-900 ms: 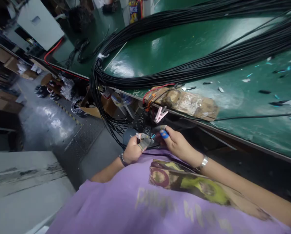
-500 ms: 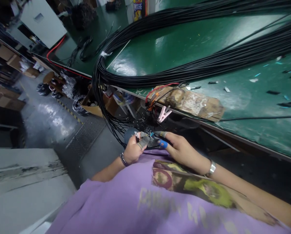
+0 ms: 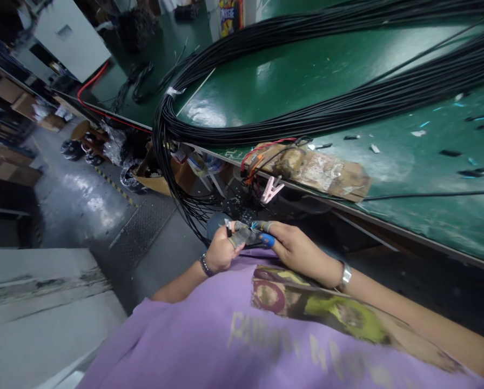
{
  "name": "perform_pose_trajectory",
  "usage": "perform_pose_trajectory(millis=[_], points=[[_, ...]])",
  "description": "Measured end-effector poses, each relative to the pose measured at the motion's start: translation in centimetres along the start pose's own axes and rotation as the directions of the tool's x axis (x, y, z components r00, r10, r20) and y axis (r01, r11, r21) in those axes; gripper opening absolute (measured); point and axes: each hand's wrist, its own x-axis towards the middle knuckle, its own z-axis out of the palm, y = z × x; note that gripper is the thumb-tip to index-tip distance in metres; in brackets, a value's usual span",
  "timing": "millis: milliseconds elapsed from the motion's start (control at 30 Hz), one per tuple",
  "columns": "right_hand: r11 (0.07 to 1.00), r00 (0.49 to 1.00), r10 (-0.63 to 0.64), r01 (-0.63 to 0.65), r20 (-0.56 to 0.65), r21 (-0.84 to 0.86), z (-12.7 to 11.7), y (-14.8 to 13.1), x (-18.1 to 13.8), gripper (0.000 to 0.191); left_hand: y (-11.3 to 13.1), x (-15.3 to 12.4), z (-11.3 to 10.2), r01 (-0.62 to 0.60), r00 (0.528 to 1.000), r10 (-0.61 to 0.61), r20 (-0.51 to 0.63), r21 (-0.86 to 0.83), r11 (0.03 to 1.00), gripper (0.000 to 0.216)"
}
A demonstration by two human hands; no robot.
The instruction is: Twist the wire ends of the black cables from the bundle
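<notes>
My left hand (image 3: 221, 249), its fingertips wrapped in grey tape, is closed on a black cable near its end. Thin blue and white wires (image 3: 253, 226) fan out from that end between my two hands. My right hand (image 3: 296, 248) has grey tape on a finger and blue tape on the thumb, and its fingertips pinch at these wires. A short black piece with a pale tip (image 3: 228, 228) sticks up by my left fingers. The bundle of black cables (image 3: 185, 208) hangs off the table edge beside my left hand.
A long coil of black cables (image 3: 266, 132) lies on the green table (image 3: 323, 70). Taped cardboard (image 3: 331, 174) and a pink clip (image 3: 271, 190) are at its edge. Cable scraps (image 3: 450, 153) lie to the right. An open cardboard box (image 3: 155, 181) stands below, near the floor.
My right hand has moved slightly left, and its fingertips have closed in on the blue and white wires. My left hand has stayed nearly still.
</notes>
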Motion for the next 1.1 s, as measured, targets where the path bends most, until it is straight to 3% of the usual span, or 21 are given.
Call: perform_pose_trajectory(millis=[533,733,900,1100], points=[[0.994,0.999,-0.04,0.038,0.014,0.107,-0.1,0.4,0.0,0.039,0.6,0.1,0.1,0.116,0.99,-0.108,0.086,-0.096,0.989,0.038],[0.999,1.0,0.014,-0.014,-0.015,0.046,-0.1,0.5,-0.1,0.038,0.6,0.1,-0.2,0.046,0.998,-0.042,0.039,-0.118,0.992,0.038],[0.999,0.997,0.038,-0.04,-0.07,-0.028,-0.5,0.2,-0.4,0.028,0.5,0.3,-0.5,-0.069,0.996,0.069,-0.051,0.002,0.998,0.043],[0.962,0.999,-0.016,0.005,-0.036,-0.273,-0.7,-1.2,-0.5,0.018,0.0,0.3,0.0,-0.081,0.99,0.086,-0.11,0.048,0.996,0.043]])
